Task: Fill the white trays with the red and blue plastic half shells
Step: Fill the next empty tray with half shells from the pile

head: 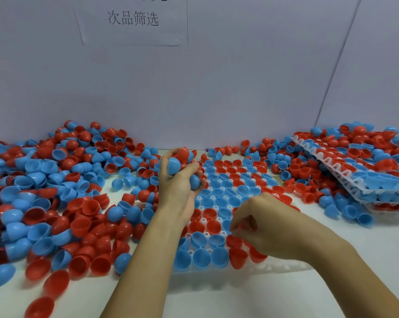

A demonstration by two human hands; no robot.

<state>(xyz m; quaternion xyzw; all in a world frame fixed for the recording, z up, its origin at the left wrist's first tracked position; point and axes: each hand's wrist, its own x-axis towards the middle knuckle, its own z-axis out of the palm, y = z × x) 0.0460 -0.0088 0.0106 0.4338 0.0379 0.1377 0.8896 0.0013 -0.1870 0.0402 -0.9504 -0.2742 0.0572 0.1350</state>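
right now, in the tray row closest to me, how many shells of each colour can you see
blue shells: 3
red shells: 2
total: 5
This counts only the part of the white tray's near row that shows; the right hand and its forearm cover the rest of the row.

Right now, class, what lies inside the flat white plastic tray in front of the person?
The white plastic tray holds red half shells and blue half shells sitting open side up. The left hand and right hand cover some pockets, so their contents stay unseen.
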